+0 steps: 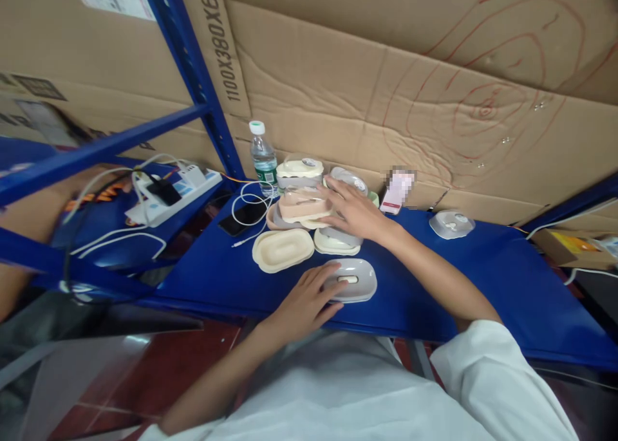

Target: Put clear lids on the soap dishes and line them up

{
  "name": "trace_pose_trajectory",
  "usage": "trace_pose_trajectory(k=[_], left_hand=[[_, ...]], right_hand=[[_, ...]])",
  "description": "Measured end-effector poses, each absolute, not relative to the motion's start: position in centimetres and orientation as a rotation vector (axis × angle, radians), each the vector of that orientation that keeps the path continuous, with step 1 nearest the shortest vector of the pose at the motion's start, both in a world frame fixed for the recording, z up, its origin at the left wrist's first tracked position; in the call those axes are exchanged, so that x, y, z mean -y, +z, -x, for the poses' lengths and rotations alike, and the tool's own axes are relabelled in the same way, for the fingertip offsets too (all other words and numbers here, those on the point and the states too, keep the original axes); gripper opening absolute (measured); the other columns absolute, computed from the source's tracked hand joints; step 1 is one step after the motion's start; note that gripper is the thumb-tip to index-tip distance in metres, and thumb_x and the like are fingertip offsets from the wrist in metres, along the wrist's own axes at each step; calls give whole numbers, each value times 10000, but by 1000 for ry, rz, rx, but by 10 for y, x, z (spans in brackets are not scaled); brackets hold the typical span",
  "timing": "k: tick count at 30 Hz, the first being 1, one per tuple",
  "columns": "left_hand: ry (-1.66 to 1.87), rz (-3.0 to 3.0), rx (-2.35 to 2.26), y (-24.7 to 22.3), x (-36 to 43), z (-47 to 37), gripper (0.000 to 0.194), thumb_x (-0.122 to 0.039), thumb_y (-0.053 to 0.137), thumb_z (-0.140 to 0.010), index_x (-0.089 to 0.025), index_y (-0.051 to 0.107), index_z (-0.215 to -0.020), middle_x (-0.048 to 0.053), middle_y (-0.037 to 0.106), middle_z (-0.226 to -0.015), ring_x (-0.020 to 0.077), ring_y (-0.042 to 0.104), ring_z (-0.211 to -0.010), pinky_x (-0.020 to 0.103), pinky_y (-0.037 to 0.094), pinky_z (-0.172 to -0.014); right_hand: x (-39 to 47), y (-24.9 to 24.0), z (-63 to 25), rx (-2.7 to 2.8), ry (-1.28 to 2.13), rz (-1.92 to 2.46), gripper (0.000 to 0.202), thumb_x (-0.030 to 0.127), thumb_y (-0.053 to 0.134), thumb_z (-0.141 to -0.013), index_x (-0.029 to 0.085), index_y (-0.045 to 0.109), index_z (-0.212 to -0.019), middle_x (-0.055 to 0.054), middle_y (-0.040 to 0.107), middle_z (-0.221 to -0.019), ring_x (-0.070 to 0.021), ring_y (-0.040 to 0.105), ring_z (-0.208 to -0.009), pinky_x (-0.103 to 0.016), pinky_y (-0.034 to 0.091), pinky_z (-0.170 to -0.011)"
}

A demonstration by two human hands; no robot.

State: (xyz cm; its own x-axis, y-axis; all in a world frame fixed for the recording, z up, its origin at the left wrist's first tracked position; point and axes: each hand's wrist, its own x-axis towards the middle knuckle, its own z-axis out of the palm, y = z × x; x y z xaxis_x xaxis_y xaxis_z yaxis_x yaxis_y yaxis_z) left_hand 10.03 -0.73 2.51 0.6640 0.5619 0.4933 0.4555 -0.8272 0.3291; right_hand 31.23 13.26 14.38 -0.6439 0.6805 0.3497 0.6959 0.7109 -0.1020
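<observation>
My left hand [305, 302] lies with fingers spread over the left edge of a grey oval plastic dish [365, 288], which looks like a soap dish. A small white oblong piece [347, 279] shows at its middle. My right hand [360, 210] reaches across to a pile of similar dishes, its fingers stretched out against a pink dish [303, 203]. A cream dish with a grey base [300, 168] sits behind the pink one. In front of the pile is an empty cream dish [284, 248], beside another cream-and-grey one [337, 243] partly under my right hand.
A water bottle [263, 161] stands at the back left, near a dark phone [241, 218] and white cable. Another phone [396, 193] leans on the cardboard. A translucent grey dish [452, 224] lies right. Beyond the blue post [193, 61], a power strip [183, 193] and another person's arm [29, 228].
</observation>
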Motion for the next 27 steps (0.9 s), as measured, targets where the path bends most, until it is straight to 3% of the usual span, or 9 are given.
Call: trace_pose_trajectory(k=[3,7,10,15,21,27], left_hand=[[843,-2726,-839,25,9,-98,392,-309,625,-1085,-232,604,-1469,178,519,-1594,340,543,-1460,549,536,-1166],[803,-2757,-829,25,11,-96,342,-300,626,-1080,-228,631,-1414,170,523,-1592,350,530,-1475,552,528,-1173],[823,-2751,-832,26,11,-96,334,-299,634,-1072,-238,643,-1401,166,532,-1585,348,535,-1472,549,527,-1173],[869,-2727,-852,25,9,-98,353,-298,632,-1068,-250,642,-1417,168,526,-1596,348,561,-1433,556,542,-1148],[849,-2724,-862,26,9,-98,351,-283,649,-1061,-232,644,-1408,170,537,-1579,343,564,-1426,550,540,-1152],[870,-2722,-888,27,9,-99,343,-277,638,-1067,-235,635,-1408,163,527,-1588,337,563,-1428,546,537,-1158]], right_hand=[[-162,138,-286,2539,-77,1167,650,446,705,-1038,217,524,-1619,-164,497,-1685,-417,529,-1512,-654,440,-1236],[-164,128,-281,2480,-13,1142,484,410,653,-1074,217,643,-1517,-145,674,-1515,-344,644,-1407,-565,526,-1182],[-156,124,-291,2402,8,1076,452,383,618,-1092,234,647,-1518,-112,683,-1511,-295,633,-1425,-513,525,-1200],[-150,120,-302,2319,77,1016,458,355,651,-1071,232,663,-1512,-130,665,-1532,-290,593,-1473,-542,460,-1262],[-155,119,-298,2124,210,1024,407,353,706,-1036,207,741,-1414,-105,732,-1441,-261,685,-1357,-458,519,-1213],[-163,112,-295,2101,142,1052,384,368,735,-1019,274,759,-1391,-79,724,-1455,-290,652,-1401,-530,496,-1239]])
